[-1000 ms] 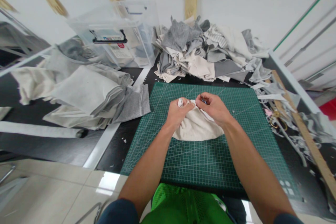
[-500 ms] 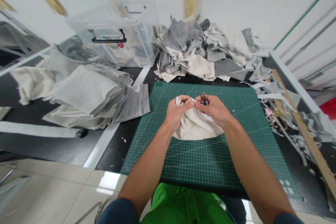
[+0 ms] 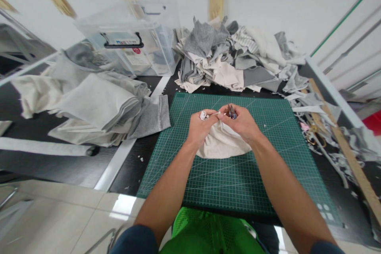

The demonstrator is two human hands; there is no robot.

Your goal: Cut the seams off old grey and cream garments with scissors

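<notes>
A cream piece of cloth [image 3: 222,143] hangs from my hands, its lower edge over the green cutting mat [image 3: 220,184]. My left hand [image 3: 201,127] is closed on the bunched upper edge, and a white fold sticks up by its index finger. The thumb and forefinger of my right hand [image 3: 241,121] pinch the same edge close beside the left thumb. Tucked in the right hand is a pair of thread snips [image 3: 231,112], its blades pointing up and away from the cloth. My fingers hide most of the pinched edge.
Folded grey and cream fabric [image 3: 98,103] lies left of the mat. Behind the mat is a heap of fabric scraps [image 3: 208,43], with a clear plastic bin [image 3: 160,47] beside it. To the right are a wooden strip [image 3: 351,154], loose trimmings and gold-handled scissors [image 3: 312,137].
Both hands have shifted slightly along the cloth's edge. The thumbs sit a little farther apart, with a thin strip of edge between them. The snips have turned slightly in the right hand.
</notes>
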